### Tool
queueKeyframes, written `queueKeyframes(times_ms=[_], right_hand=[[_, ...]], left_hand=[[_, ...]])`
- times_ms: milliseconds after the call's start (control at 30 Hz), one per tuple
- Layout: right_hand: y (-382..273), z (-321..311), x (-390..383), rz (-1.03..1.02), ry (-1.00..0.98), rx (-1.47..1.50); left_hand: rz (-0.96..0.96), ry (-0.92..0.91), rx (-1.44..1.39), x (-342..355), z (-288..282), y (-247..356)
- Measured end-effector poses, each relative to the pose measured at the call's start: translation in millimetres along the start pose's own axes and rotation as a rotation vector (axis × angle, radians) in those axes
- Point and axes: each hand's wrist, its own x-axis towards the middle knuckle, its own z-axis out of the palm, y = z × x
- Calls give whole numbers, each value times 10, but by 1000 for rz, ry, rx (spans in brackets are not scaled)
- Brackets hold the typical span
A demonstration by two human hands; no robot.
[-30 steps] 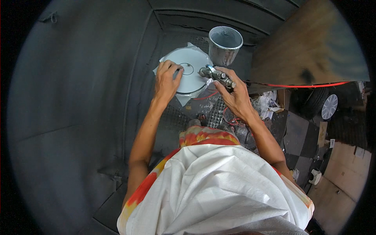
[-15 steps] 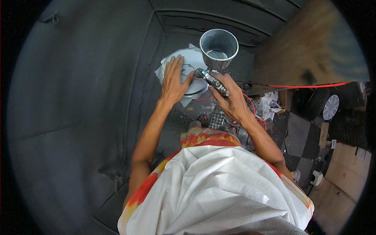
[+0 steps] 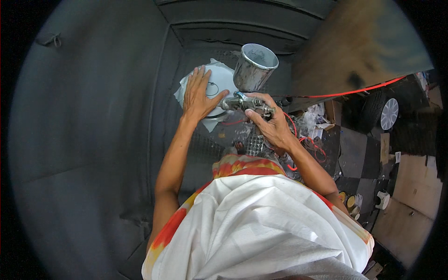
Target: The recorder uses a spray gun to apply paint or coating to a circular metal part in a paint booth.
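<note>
My right hand [image 3: 276,126] is wrapped round a metal spray gun [image 3: 243,103], whose nozzle points left. A paint-smeared metal cup [image 3: 254,73] sits on top of the gun, tilted a little. My left hand [image 3: 198,99] lies with its fingers stretched over a round white disc [image 3: 223,78], its thumb spread toward the nozzle. Thin dark curved lines show on the disc beside that thumb. Torn white masking paper [image 3: 211,124] sticks out from under the disc's edge. What supports the disc is hidden.
Dark sheeted walls [image 3: 93,116] stand at the left and back. A brown board [image 3: 345,60] rises at the right, with a red hose [image 3: 368,88] crossing its lower edge. Beyond lie a tyre [image 3: 371,112], a silver wheel cover [image 3: 389,114] and crumpled plastic [image 3: 311,116].
The spray gun has turned in my right hand's grip, its nozzle now toward the left and its cup leaning to the right. My left hand stays on the disc.
</note>
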Motion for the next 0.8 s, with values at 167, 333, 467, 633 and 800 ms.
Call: queueKeyframes(times_ms=[167, 333, 467, 633, 800], right_hand=[[135, 88, -15, 78, 14, 172], [153, 108, -16, 149, 31, 200], [125, 80, -27, 252, 47, 92], [-77, 25, -16, 201, -8, -105], [-54, 46, -21, 62, 22, -170]], left_hand=[[-5, -42, 36, 58, 52, -49], [-92, -43, -63, 24, -11, -59], [-131, -82, 71, -173, 2, -260], [-154, -117, 80, -479, -161, -213], [-125, -1, 96, -497, -173, -162]])
